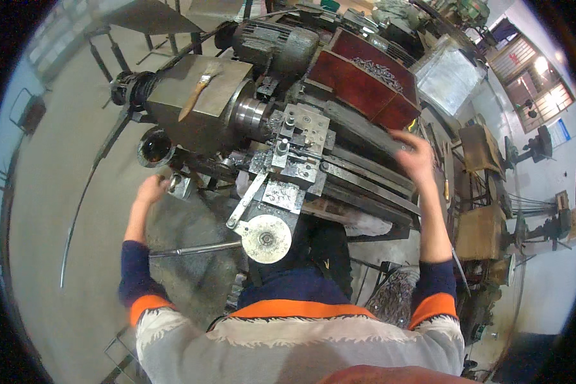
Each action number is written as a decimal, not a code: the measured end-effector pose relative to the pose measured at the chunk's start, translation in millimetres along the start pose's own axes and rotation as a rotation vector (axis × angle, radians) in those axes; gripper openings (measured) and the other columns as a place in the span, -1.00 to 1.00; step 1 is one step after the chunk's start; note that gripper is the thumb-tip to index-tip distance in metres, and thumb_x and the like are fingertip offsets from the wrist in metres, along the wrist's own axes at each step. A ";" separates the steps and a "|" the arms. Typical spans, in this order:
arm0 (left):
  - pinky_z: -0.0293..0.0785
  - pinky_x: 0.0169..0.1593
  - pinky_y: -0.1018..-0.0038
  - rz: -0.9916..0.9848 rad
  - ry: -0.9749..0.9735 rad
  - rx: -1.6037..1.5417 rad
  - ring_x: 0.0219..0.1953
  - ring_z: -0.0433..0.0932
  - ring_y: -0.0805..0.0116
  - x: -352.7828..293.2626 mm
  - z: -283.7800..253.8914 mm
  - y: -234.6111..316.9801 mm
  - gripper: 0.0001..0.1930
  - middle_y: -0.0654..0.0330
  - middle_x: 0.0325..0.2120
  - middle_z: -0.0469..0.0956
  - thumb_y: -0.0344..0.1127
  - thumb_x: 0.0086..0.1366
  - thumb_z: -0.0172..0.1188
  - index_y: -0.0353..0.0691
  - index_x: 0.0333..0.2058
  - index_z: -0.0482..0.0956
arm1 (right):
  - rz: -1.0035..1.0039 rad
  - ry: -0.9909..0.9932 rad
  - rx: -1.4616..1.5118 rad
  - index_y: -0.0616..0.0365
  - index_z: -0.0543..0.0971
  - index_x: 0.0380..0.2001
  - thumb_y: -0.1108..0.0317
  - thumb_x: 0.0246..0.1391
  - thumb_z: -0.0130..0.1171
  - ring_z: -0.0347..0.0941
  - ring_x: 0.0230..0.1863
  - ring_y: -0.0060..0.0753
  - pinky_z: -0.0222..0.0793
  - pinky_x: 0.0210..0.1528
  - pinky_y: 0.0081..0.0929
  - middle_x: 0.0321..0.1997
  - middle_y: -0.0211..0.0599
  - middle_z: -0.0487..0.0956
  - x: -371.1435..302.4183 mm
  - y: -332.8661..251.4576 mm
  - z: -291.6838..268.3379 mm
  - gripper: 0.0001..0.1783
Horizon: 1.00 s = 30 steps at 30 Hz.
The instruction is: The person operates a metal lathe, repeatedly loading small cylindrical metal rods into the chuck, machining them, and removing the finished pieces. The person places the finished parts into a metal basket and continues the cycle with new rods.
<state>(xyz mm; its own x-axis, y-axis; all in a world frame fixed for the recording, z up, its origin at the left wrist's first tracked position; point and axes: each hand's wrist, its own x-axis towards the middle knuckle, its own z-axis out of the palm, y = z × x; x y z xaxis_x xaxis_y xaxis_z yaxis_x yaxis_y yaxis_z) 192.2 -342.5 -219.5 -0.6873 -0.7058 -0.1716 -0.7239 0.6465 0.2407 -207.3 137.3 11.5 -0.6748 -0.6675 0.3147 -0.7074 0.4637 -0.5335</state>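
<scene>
A small metal lathe stands in front of me, its steel chuck (251,115) at the left end of the bed. My left hand (152,190) is closed beside a shiny metal block (182,187) below the headstock; what its fingers grip is hidden. My right hand (417,157) reaches over the right end of the bed rails (371,176), thumb and fingers apart, with nothing seen in it. Between the hands sit the tool post (292,168), covered with metal chips, and a round pale handwheel (266,239). A long metal bar (195,249) sticks out left of the wheel.
A brush with a wooden handle (195,96) lies on the headstock cover (166,80). Behind the bed are a motor (275,48) and a dark red tray (345,83) with a heap of small metal pieces. Several other machines line the right wall. A thin rod (86,198) slants at left.
</scene>
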 end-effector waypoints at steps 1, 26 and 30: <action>0.41 -0.15 0.21 0.030 0.048 -0.053 -0.19 0.50 0.04 -11.4 -30.4 -1.2 -0.68 0.01 -0.27 0.53 -0.12 0.16 0.06 -0.23 -0.23 0.50 | -0.067 -0.081 0.075 0.24 0.55 -0.24 0.43 -0.42 -0.01 0.47 -0.13 -0.38 0.26 0.02 -0.53 -0.20 -0.19 0.57 21.8 -26.4 17.6 -0.50; 0.45 -0.38 0.36 0.039 0.521 -0.030 -0.49 0.56 0.16 -168.1 -159.2 115.2 -0.73 0.00 -0.53 0.56 -0.23 0.11 0.14 -0.38 -0.36 0.50 | -0.139 -0.551 -0.104 0.20 0.62 -0.49 0.28 -0.42 0.10 0.51 -0.46 -0.17 0.41 -0.30 -0.38 -0.55 -0.07 0.56 106.1 -148.3 144.9 -0.68; 0.41 -0.43 0.59 0.319 0.132 -1.173 -0.56 0.51 0.46 -130.5 -164.8 202.1 -0.66 0.11 -0.55 0.54 -0.19 0.27 0.00 -0.44 -0.33 0.50 | -0.702 -0.331 0.421 0.05 0.63 -0.37 0.31 -0.48 0.15 0.42 -0.10 -0.18 0.31 -0.03 -0.36 -0.24 -0.17 0.56 86.8 -134.5 121.7 -0.59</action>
<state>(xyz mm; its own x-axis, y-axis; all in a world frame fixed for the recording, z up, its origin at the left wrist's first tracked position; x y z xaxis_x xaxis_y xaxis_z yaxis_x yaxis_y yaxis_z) 145.3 -167.5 9.0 -0.7637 -0.6315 0.1342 0.0151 0.1903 0.9816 -145.1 -53.9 15.0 0.0278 -0.8826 0.4693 -0.7557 -0.3258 -0.5681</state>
